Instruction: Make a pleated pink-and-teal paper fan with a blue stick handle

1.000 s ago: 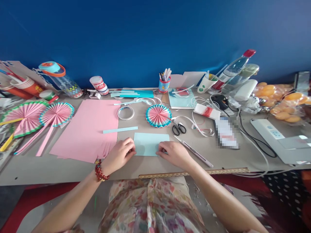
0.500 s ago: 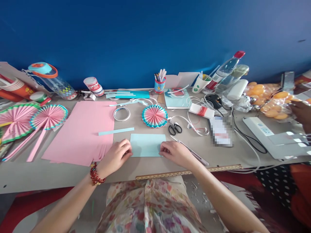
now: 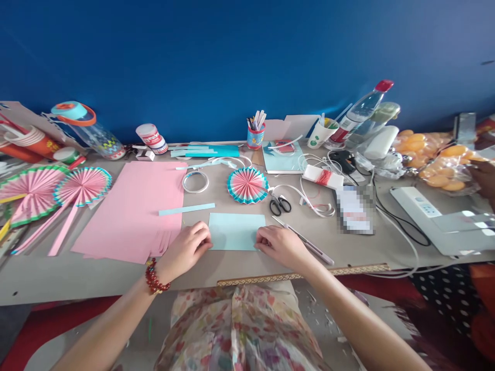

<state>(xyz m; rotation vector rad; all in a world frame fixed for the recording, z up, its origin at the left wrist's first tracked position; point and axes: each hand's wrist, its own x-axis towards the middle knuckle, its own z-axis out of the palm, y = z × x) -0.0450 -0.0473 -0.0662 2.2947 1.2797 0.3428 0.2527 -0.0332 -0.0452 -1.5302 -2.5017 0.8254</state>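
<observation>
A light blue sheet of paper [image 3: 237, 232] lies flat on the table between my hands. My left hand [image 3: 194, 241] has its fingers curled and pinched at the sheet's left edge. At the right edge, my right hand [image 3: 275, 245] holds the paper with bent fingers. Behind the sheet sits a round pleated paper fan [image 3: 247, 185] in pink, white and blue. Black-handled scissors [image 3: 280, 205] lie just right of it. A utility knife [image 3: 309, 242] rests beyond my right hand, and a narrow blue strip [image 3: 186, 209] lies behind my left.
Pink paper [image 3: 131, 211] spreads at left, beside finished fans [image 3: 83, 185]. A tape roll [image 3: 195, 181], pen cup [image 3: 256, 135], phone [image 3: 355, 208] and power strip [image 3: 419, 206] lie around. A patterned strip [image 3: 301, 275] runs along the front edge. Another person's hand [image 3: 483, 178] shows at far right.
The view has shifted very slightly, so everything sits a little further right. My hands stay at the two ends of the blue sheet, which lies as before.
</observation>
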